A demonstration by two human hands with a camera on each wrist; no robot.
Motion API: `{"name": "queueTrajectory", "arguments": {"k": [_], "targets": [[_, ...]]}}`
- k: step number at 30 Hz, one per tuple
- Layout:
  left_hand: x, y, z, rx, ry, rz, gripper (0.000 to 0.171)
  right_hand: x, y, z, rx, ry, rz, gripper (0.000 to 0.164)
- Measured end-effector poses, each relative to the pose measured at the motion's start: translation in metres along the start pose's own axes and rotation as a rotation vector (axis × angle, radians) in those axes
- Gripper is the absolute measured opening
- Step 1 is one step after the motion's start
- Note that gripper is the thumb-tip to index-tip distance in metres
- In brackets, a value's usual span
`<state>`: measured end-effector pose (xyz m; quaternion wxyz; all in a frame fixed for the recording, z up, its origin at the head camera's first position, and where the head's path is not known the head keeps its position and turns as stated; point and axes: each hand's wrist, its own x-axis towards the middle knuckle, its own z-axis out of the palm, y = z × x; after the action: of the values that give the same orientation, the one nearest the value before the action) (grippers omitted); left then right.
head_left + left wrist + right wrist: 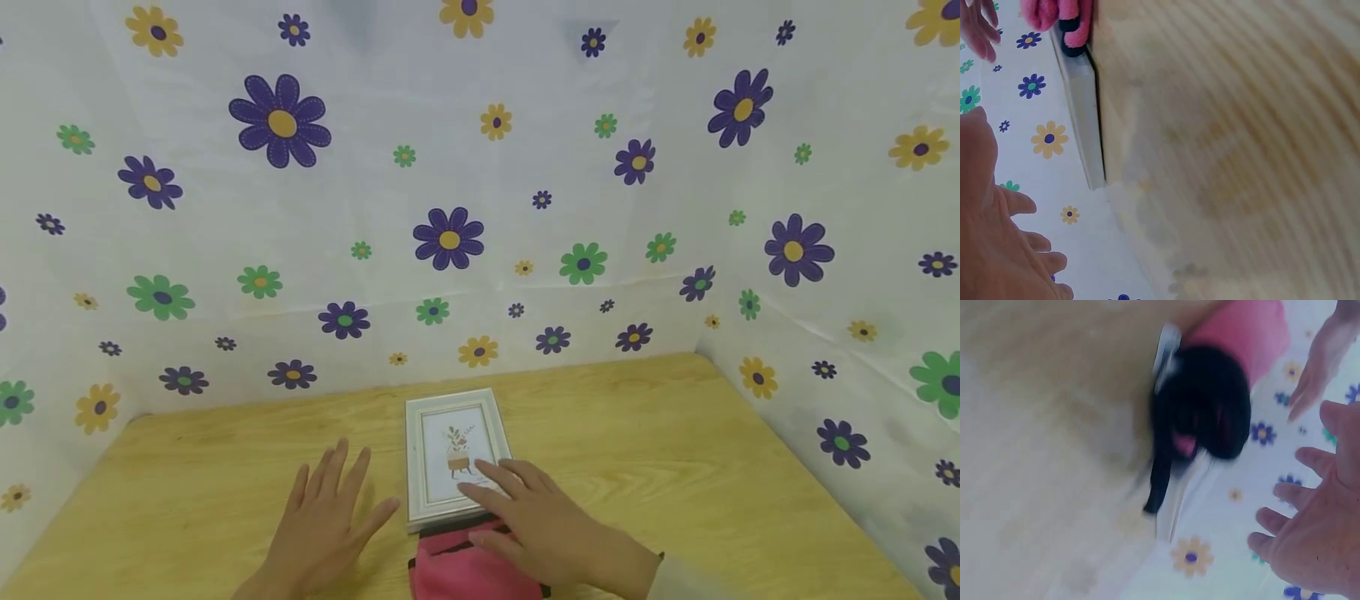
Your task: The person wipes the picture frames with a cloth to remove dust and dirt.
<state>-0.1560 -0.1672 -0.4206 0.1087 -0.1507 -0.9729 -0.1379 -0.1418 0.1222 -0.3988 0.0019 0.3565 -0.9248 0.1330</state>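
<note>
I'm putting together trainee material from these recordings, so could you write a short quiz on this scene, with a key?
1. Which hand is nearer the pink cloth?
2. True or false: the left hand holds nothing.
3. Fill in: the picture frame lies on the ____.

Key: 1. The right hand. 2. True. 3. Table.

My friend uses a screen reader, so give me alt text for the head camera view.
A person's left hand and right hand, fingers extended, are above a yellow wood-grain table. The right hand partly hides a white rectangular picture frame and, nearer, a black-trimmed pink fabric item. Behind hangs a white flower-patterned backdrop.
</note>
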Motion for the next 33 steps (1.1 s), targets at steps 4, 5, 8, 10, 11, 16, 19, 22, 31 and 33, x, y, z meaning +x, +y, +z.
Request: {"name": "queueTrajectory", "arguments": {"k": [4,5,8,10,11,16,19,22,31,33], "targets": [[0.003,0.000,-0.003,0.008,0.008,0.000,0.076,0.005,0.018,-0.011,-0.054,0.067,0.031,0.054],[0.005,0.000,-0.003,0.011,0.011,0.001,0.076,0.006,0.023,-0.013,-0.079,0.081,0.034,0.055],[0.009,0.000,-0.003,0.012,0.008,0.003,0.077,0.011,0.039,-0.018,-0.135,0.113,0.054,0.057],[0.012,0.000,-0.002,0.009,0.009,0.008,0.078,0.013,0.050,-0.021,-0.147,0.122,0.085,0.060],[0.013,0.000,-0.002,0.010,0.010,0.010,0.078,0.013,0.055,-0.021,-0.148,0.121,0.107,0.061],[0.017,-0.003,-0.001,0.016,0.001,0.009,0.081,0.007,0.081,-0.023,-0.134,0.106,0.238,0.070],[0.017,-0.004,-0.001,0.019,-0.012,0.000,0.083,0.002,0.093,-0.024,-0.123,0.118,0.296,0.075],[0.017,-0.005,0.000,0.024,-0.020,-0.007,0.083,-0.002,0.100,-0.024,-0.108,0.133,0.331,0.077],[0.014,-0.008,0.001,0.020,-0.032,-0.021,0.081,-0.007,0.104,-0.016,-0.091,0.109,0.351,0.079],[0.013,-0.009,0.002,0.022,-0.024,-0.010,0.080,-0.008,0.103,-0.015,-0.089,0.119,0.346,0.079]]}}
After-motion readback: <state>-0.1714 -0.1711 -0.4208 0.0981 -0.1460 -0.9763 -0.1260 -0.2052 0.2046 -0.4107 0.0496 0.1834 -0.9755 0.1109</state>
